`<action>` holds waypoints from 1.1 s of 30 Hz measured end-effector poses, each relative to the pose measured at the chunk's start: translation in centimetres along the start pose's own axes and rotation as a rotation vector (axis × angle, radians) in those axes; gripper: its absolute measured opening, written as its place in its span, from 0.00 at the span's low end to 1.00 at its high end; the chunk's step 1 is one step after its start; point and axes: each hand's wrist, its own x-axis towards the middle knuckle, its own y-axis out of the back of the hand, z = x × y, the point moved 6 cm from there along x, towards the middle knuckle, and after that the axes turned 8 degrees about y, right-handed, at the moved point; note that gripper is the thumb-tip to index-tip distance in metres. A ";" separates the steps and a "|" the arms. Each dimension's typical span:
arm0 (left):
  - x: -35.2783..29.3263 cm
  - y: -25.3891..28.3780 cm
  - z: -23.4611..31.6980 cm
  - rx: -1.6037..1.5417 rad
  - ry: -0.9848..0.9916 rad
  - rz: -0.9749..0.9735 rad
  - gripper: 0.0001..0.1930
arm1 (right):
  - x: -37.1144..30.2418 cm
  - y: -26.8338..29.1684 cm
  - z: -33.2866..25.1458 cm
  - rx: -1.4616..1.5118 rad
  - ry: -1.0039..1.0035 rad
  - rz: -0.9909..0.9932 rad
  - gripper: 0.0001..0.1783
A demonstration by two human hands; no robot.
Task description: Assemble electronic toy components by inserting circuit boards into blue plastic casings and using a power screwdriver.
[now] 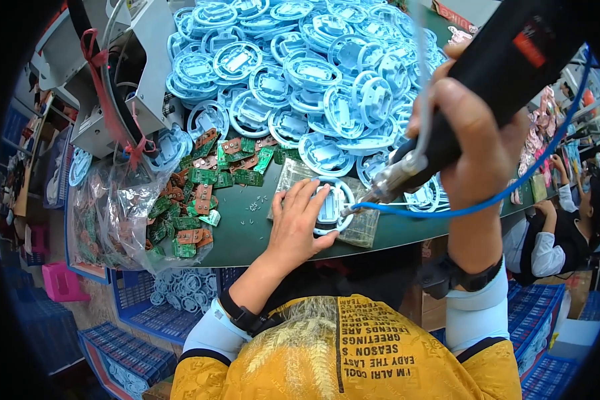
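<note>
My left hand (pixel 291 219) lies over the left side of a light blue round plastic ring part (pixel 333 202), its fingers and thumb holding it down on a worn brownish pad (pixel 359 230). My right hand (pixel 475 130) is wrapped round a black power screwdriver (pixel 503 63), tilted down toward the left. The screwdriver's metal nose (pixel 388 183) points at the right side of the ring part, and a blue hose (pixel 440 215) ends beside the tip. Whether the bit touches the part is hard to tell.
A large heap of similar blue ring parts (pixel 293 67) covers the back of the green table (pixel 273 243). Green and brown circuit boards (pixel 193 177) spill from a clear plastic bag (pixel 117 213) on the left. Below stand blue crates (pixel 147 303); a co-worker (pixel 560 233) sits at right.
</note>
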 end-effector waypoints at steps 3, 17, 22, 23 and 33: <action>-0.2 0.3 0.4 -0.072 -0.051 0.072 0.35 | 1.6 0.8 -1.2 -0.013 -0.031 -0.007 0.20; 0.0 3.4 -0.3 0.052 -0.094 0.107 0.26 | 1.5 2.1 -4.2 -0.112 0.060 -0.023 0.22; 0.0 -0.2 0.8 0.060 -0.093 -0.075 0.42 | -0.6 0.0 -1.9 -0.012 0.063 0.046 0.20; -0.1 -0.3 0.6 0.050 -0.078 -0.062 0.42 | -0.9 -0.6 -1.7 -0.001 0.047 0.065 0.20; -0.2 -0.8 0.3 0.020 -0.035 -0.039 0.44 | -1.4 -0.9 0.1 0.000 0.010 0.059 0.20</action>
